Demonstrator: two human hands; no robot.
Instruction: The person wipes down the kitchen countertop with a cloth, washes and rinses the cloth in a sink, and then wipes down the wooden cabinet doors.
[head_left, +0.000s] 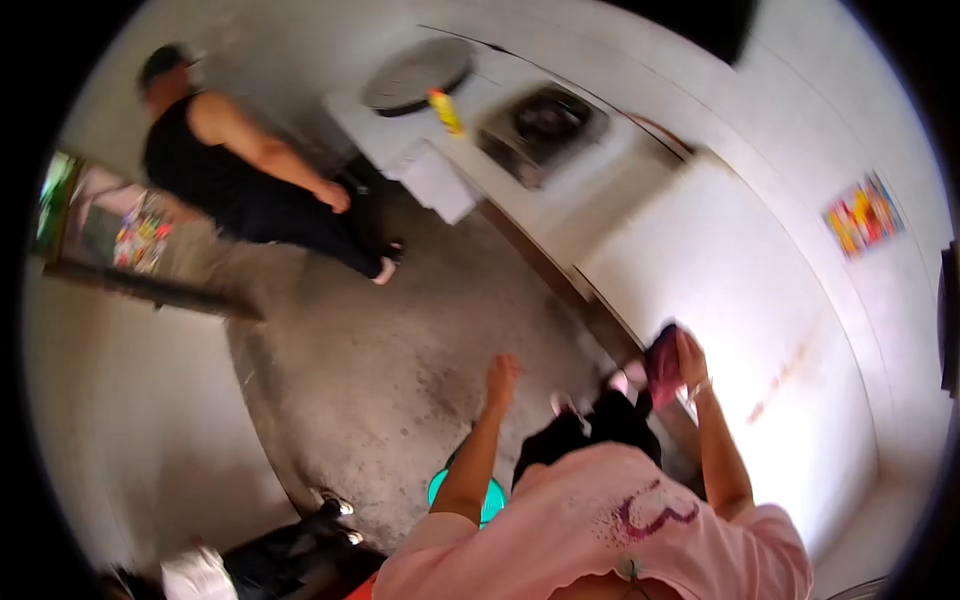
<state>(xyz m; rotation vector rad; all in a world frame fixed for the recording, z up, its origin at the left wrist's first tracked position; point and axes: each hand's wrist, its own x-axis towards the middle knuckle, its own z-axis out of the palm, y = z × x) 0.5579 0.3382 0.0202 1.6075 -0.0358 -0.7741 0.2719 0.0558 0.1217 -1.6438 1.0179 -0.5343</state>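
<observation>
My right hand point(690, 362) grips a dark maroon cloth point(662, 368) at the near edge of the white counter point(720, 270). The cloth hangs bunched below my fingers, beside my legs. A bracelet circles that wrist. My left hand point(503, 378) is held out over the concrete floor, its fingers loosely curled, with nothing visible in them. Below my left forearm, a teal green basin or bucket point(492, 502) shows in part.
Farther along the counter are a gas stove point(545, 125), a yellow bottle point(445, 112) and a large round lid point(418, 75). A person in black point(220, 170) stands at the far left near a doorway. Another person's dark legs point(290, 545) show at the lower left. The concrete floor point(370, 350) lies between.
</observation>
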